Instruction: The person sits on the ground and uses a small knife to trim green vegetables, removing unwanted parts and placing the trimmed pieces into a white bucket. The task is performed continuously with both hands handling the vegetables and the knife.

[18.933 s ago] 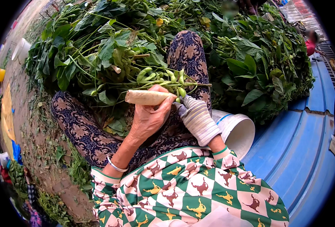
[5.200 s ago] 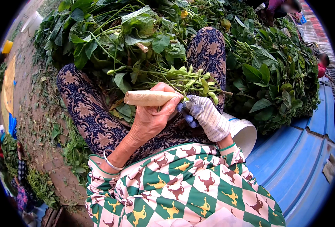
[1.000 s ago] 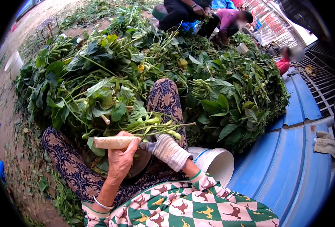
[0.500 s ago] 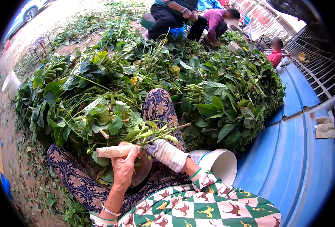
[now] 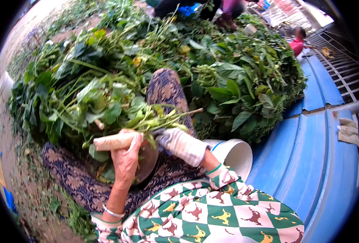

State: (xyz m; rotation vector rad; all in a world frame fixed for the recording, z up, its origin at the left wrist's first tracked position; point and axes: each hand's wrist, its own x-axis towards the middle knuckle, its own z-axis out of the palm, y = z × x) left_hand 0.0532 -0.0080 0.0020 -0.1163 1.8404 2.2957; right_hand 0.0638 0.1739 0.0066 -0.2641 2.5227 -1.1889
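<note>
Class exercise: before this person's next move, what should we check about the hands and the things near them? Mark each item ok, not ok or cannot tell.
1. Left hand closed round the pale cylindrical piece: ok.
2. Left hand gloved: not ok, bare.
3. Right hand gloved: ok.
4. Podded stem next to the right hand: ok.
5. Right hand's grip: cannot tell, fingertips blurred.
6. White bucket with its mouth uncovered: ok.

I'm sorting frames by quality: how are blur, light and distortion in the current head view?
Head view: slight blur softens the left hand, gloved right hand and green pods; head view: the ground at upper left looks washed out; head view: fisheye curves the blue panels at right.
</note>
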